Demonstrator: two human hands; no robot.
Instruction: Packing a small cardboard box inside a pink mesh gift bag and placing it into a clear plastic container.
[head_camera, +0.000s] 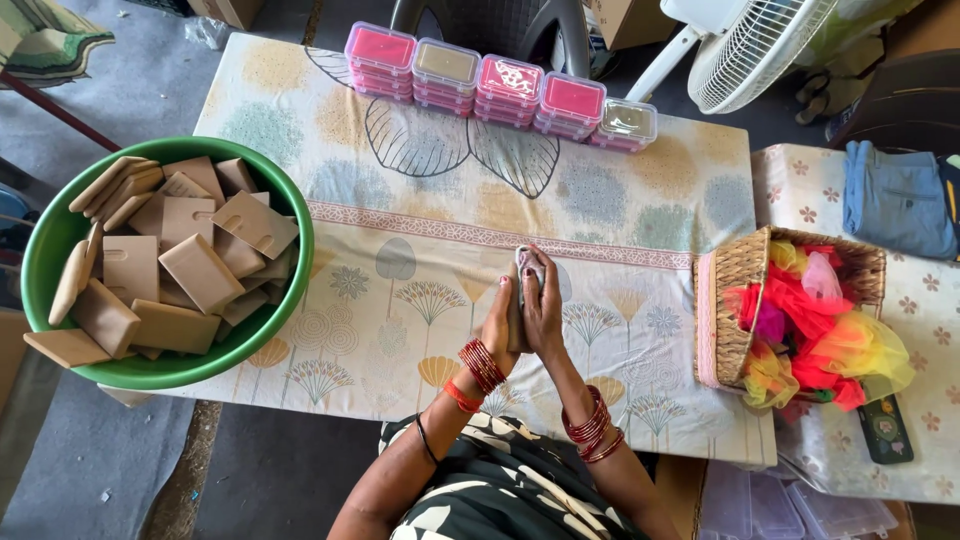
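My left hand (497, 322) and my right hand (545, 310) are pressed together over the middle of the table, both closed around a small tan block wrapped in a pale mesh pouch (524, 268). Only the pouch's top edge shows above my fingertips; the rest is hidden between my palms. Red bangles ring both wrists. To the left stands a green basin (45, 255) piled with several tan rectangular blocks (200, 272).
A row of clear lidded boxes (500, 85) with pink and tan contents lines the table's far edge. A wicker basket (735, 275) of red, yellow and pink mesh fabric sits at the right. Beyond are a white fan (755, 45), folded blue cloth (900, 200) and a phone (884, 430).
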